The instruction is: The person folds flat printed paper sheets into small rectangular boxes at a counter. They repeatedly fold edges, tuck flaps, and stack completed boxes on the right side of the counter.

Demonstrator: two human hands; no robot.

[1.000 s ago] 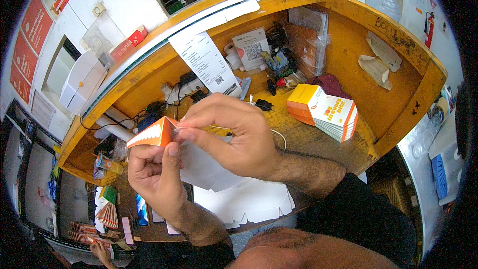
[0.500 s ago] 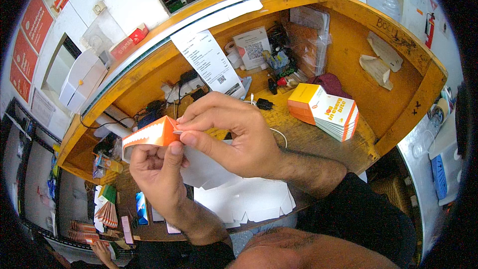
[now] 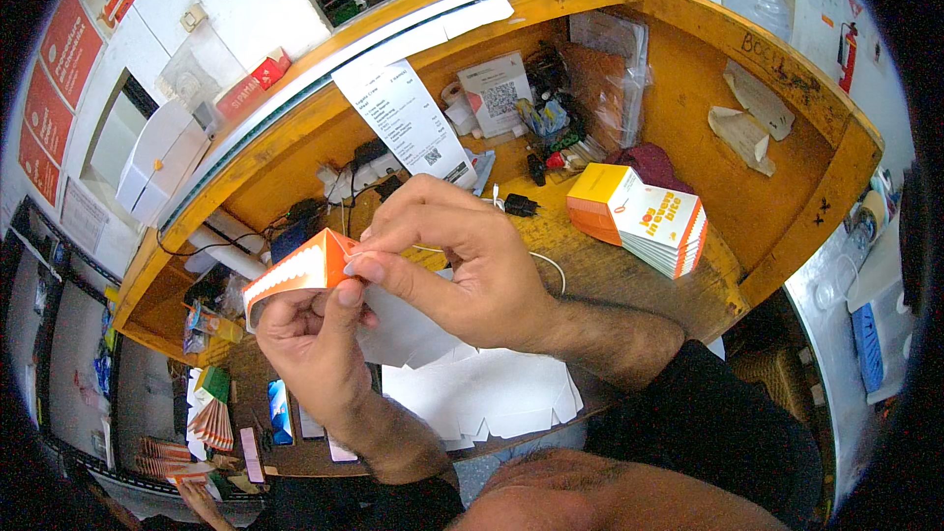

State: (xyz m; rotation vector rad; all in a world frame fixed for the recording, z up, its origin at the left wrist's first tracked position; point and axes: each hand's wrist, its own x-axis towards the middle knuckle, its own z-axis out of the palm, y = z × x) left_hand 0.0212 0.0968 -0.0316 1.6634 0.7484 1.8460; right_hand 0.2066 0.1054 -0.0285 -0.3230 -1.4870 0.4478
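Observation:
Above the desk I hold a small orange-and-white paper food carton (image 3: 313, 265), partly folded. My left hand (image 3: 320, 349) is closed round its lower side, with the thumb against the orange end. At that same end my right hand (image 3: 467, 270) pinches the carton's edge between thumb and fingertips. Part of the carton is hidden behind my fingers. Below my hands, flat white die-cut card blanks (image 3: 482, 395) lie on the desk. A stack of nested yellow, orange and white cartons (image 3: 639, 221) sits to the right.
A wooden desk (image 3: 688, 290) with a raised yellow back curves round me. A long paper receipt (image 3: 403, 118) hangs from its ledge. Cables and a black plug (image 3: 521, 205) lie behind my hands. At lower left are phones, folded cartons (image 3: 211, 423) and another person's hand (image 3: 205, 505).
My right fingertips have shifted slightly on the carton's orange end, and the carton has tilted a little. At lower left the other person's hand has moved slightly.

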